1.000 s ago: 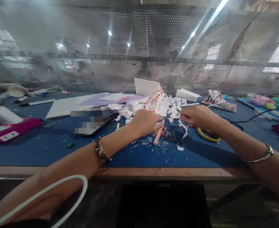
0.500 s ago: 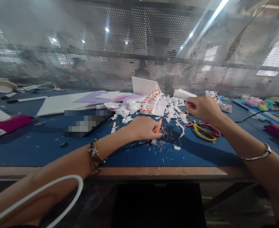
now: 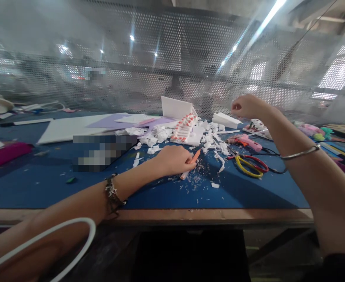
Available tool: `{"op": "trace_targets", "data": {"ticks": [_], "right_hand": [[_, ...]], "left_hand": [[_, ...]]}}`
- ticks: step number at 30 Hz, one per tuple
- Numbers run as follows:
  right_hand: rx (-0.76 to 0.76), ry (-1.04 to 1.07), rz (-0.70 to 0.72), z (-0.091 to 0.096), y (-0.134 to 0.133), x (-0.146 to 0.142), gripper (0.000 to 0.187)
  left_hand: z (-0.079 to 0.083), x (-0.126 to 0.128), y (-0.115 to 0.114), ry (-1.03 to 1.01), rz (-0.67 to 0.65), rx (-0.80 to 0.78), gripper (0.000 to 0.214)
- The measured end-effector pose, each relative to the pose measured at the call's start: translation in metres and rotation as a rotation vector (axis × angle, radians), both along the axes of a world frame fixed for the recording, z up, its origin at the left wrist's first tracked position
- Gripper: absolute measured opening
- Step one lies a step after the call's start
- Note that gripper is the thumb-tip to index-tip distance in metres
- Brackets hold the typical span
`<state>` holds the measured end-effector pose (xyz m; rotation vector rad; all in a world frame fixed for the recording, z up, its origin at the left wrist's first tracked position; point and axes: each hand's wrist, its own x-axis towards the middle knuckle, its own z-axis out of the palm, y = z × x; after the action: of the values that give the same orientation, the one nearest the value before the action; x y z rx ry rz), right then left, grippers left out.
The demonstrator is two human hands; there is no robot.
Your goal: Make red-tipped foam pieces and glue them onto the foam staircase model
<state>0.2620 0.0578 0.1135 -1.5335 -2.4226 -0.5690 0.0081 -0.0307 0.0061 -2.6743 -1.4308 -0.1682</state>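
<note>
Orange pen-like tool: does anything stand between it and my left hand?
Nothing visible does: the left hand holds the orange pen-like tool directly. A small white scrap lies apart, nearer the table edge.

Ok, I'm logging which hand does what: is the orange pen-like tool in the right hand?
No, the left hand grips the orange pen-like tool, while the right hand hangs apart from it.

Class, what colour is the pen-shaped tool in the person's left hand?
The pen-shaped tool is orange, paler at its lower end; see the head view.
</note>
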Motion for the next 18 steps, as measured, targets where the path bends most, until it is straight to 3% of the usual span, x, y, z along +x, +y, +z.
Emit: {"op": "trace_targets", "data": {"ticks": [6,15,18], "right_hand": [[-0.308,-0.135,-0.124,0.001,0.038,-0.011,0.02],[-0.679,-0.165,-0.156,-0.05,0.076,-0.04,0.032],[-0.76,-0.139,-0.137,-0.058,0.082,-0.047,0.033]], "left_hand": [[-0.002,-0.002,0.002,0.002,-0.018,0.006,0.041],[0.0,-0.002,0.0,0.025,-0.03,-0.048,0.043],[0.0,-0.001,-0.001,0.03,-0.029,-0.063,0.042]]}}
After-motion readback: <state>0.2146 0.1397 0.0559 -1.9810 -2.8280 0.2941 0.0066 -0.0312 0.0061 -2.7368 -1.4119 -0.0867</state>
